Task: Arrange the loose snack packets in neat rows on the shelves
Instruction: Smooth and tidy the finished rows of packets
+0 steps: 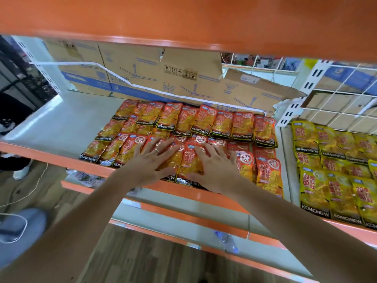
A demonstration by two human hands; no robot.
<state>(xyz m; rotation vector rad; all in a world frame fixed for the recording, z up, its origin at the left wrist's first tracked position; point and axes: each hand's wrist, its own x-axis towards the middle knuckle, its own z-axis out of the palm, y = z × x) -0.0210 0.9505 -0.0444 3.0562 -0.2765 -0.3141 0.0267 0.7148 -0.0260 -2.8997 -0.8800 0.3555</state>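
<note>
Now squaring the row.
Left hand (151, 160) and right hand (214, 167), grip flat and empty, press orange packets (204, 121) level on shelf (61, 123).

Two hands in: left hand (150, 162), right hand (216, 170), with one ring (156, 150) on the left. Red packets (204, 119): eight across the back row, but the nearer rows overlap, so no clean total. Yellow packets (314, 186): at least nine, cut off by the edge. Boxes (132, 66) behind: at least three.
</note>
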